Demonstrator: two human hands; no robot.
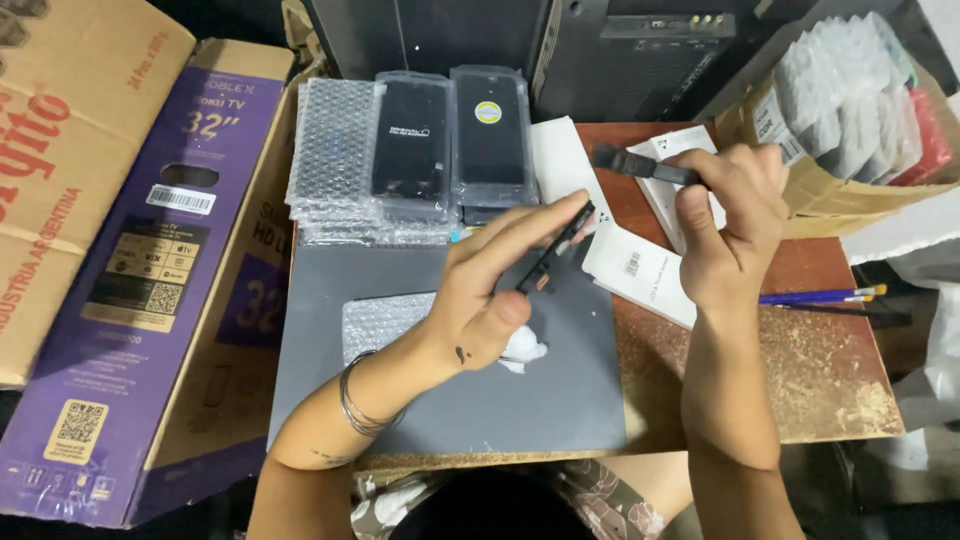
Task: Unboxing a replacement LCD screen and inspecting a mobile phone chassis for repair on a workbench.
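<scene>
From the head camera, looking down on a worn wooden table point(820, 380), the left hand point(490, 295) is raised over a grey mat point(560, 400) that covers the table's left part, and it pinches a thin black phone frame point(556, 248) edge-on between the thumb and the stretched-out fingers, so that the frame slants up to the right. A little to the right and farther off, the right hand point(730, 215) is curled shut around the handle of a dark brush point(640, 163), whose bristled end points left, near the far end of the frame but apart from it. Under the left palm a crumpled white wad point(524, 349) lies on the mat, and just left of it lies a piece of bubble wrap point(385, 325). At the far edge of the mat stand stacks of black phone screens in clear bags point(450, 140), with a pile of bubble-wrap pouches point(335, 150) at their left. White paper packets point(640, 265) lie beneath and between the two hands (one partly hidden by the right hand). At the right, near the table's edge, lie some blue-handled brushes point(815, 296), and beyond them a cardboard box of wrapped parts point(850, 100). A large purple television carton point(150, 290) leans at the far left.
</scene>
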